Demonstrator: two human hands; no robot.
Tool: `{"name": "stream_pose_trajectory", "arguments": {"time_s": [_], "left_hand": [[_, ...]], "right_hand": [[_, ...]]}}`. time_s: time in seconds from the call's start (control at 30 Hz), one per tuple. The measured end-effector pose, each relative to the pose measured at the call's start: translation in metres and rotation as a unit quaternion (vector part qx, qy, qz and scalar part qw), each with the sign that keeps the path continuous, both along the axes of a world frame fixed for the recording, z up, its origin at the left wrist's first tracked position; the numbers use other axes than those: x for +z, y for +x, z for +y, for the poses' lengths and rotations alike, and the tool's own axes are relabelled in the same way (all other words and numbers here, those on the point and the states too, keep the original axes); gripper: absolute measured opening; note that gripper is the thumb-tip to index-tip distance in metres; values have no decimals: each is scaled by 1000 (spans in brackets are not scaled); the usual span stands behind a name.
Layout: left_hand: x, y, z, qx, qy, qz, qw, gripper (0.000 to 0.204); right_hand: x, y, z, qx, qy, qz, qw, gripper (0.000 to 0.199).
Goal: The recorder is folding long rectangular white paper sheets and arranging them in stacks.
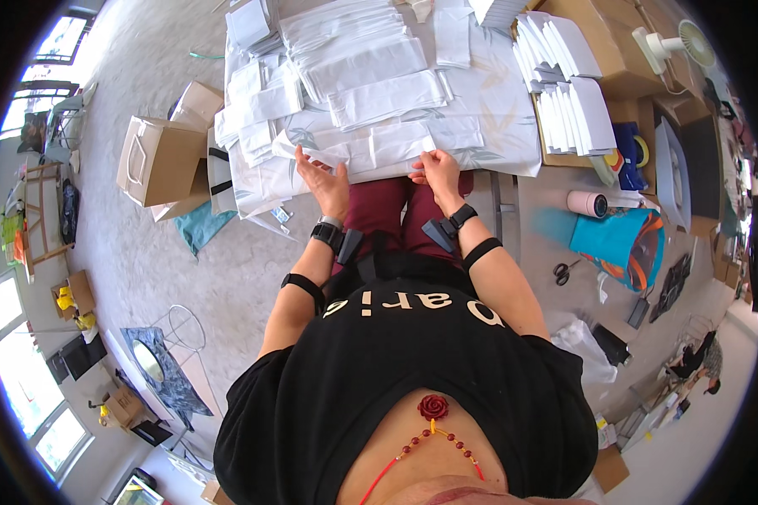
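The white bag (370, 151) is pinched by both grips: left hand (324, 181) at 9 o'clock, right hand (436, 172) at 3 o'clock; its long axis runs between them.

Fingertips of left hand (327, 181) were hidden behind the folded white paper piece (312, 153) it pinched; grip detail unclear. Right hand (436, 172) fingertips were tucked under the white sheet's (396, 143) near edge, not visible. Table under the paper stacks was covered, surface unseen. Far paper stacks (345, 25) were cut off by the top edge. Small items beside scissors (565, 271) on right floor were too small to identify.
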State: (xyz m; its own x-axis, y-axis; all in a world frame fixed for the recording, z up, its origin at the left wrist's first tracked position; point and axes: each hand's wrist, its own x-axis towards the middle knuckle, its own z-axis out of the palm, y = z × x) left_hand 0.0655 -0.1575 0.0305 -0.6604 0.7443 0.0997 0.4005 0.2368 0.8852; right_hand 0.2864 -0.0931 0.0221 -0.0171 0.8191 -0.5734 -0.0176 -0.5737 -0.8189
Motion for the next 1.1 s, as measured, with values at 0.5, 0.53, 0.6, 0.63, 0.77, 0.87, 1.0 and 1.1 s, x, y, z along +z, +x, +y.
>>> {"name": "stream_pose_trajectory", "arguments": {"time_s": [0.5, 0.53, 0.6, 0.63, 0.77, 0.87, 1.0, 1.1], "left_hand": [[-13, -10, 14, 62, 18, -143, 988, 92], [-13, -10, 15, 62, 18, -143, 988, 92], [-14, -10, 16, 69, 25, -156, 985, 91], [-14, -11, 17, 68, 25, -156, 985, 91], [-20, -14, 18, 71, 33, -161, 984, 90], [-24, -15, 18, 70, 43, -164, 983, 89], [-26, -18, 18, 70, 45, -159, 984, 88], [-25, -16, 22, 74, 45, -156, 984, 88]], "right_hand": [[-3, 7, 3, -46, 18, -12, 999, 22], [-3, 7, 4, -47, 18, -11, 999, 22], [-3, 7, 5, -32, 41, -38, 998, 22], [-4, 7, 5, -33, 41, -38, 998, 22], [-3, 5, 7, -19, 57, -49, 997, 23], [-2, 5, 9, -14, 62, -56, 996, 23], [-1, 4, 8, -7, 54, -64, 996, 22], [-3, 4, 10, -16, 50, -62, 997, 22]]}}
